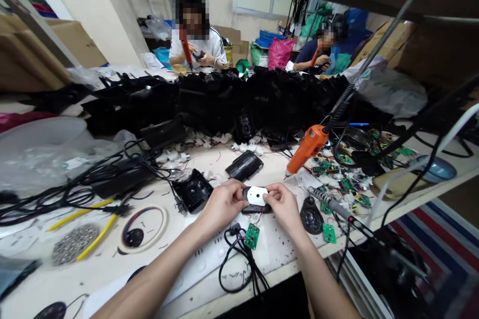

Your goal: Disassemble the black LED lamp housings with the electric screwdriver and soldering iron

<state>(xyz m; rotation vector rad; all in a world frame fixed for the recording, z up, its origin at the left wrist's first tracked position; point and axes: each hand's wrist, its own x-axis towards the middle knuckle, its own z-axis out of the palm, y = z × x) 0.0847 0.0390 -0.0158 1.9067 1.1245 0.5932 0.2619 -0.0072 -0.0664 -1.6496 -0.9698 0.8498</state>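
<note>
Above the workbench, both hands (fingertips close) apparently pinch a white plate.

- Single view: head cam, worn by the person, facing forward and down over the bench.
- Nearest: forearms in from the bottom edge; left hand and right hand at white plate, close, just below and right of centre.
- Mid-range: black heap across the frame.
- Far: person at top centre-left, another person to the right, wall behind.
- Lower right: looks past bench edge onto striped cloth.
</note>
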